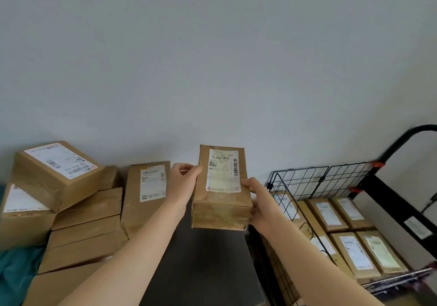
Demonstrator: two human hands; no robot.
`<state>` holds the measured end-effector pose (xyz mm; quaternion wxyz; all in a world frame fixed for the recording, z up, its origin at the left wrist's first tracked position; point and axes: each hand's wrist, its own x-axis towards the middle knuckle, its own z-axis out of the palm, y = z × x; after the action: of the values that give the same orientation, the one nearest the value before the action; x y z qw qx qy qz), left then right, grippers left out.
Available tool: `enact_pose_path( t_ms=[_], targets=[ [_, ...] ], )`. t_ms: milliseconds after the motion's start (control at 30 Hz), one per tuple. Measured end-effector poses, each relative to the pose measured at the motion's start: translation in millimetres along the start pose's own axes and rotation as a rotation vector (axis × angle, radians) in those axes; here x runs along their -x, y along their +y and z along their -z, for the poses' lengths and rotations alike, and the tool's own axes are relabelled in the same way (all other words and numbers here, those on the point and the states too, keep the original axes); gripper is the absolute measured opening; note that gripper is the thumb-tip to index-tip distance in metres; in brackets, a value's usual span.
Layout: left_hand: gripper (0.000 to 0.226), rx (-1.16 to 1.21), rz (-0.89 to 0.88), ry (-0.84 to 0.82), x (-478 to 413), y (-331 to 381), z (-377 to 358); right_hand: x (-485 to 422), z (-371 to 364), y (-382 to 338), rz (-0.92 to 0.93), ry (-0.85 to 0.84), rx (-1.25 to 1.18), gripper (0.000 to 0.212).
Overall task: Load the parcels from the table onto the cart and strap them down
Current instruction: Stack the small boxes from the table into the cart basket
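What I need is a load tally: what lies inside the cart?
Inside the cart, brown labelled parcels lie flat in rows, labels up; about six show. Any lower layer is covered, and the wire side panel partly screens the left ones.

Left of left hand (182, 182): stacked parcels (89, 213) wall it off. Just right of right hand (259, 203): upright wire mesh panel (305, 182), loaded parcels (354, 252) behind. Between them: held parcel (221, 211). Beneath: bare dark tabletop (208, 270), open.

cam: head, one wide-angle view worn by the person | facing: forward, slightly down; wall (212, 57) fills upper half | range: near, left hand (182, 182) and right hand (257, 201) with the parcel (222, 206) close below the lens, lower centre | frame: worktop (208, 270) low centre-left, cart (319, 180) lower right, edges bowed
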<state>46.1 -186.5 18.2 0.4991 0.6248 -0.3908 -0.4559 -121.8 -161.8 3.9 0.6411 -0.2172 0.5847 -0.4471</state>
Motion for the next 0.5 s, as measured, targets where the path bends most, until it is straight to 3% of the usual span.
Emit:
enact_pose_path(
  t_ms=[233, 400, 500],
  targets=[
    [0.018, -0.069, -0.025, -0.119, 67, -9, -139, 27, 150, -16, 0.012, 0.066, -0.069, 0.024],
    [0.022, -0.122, -0.026, -0.187, 114, -11, -234, 38, 250, -33, 0.045, 0.148, -0.075, 0.048],
    [0.023, -0.109, -0.007, -0.246, 134, -13, -278, 39, 302, -47, 0.045, 0.178, -0.069, 0.047]
  ],
)
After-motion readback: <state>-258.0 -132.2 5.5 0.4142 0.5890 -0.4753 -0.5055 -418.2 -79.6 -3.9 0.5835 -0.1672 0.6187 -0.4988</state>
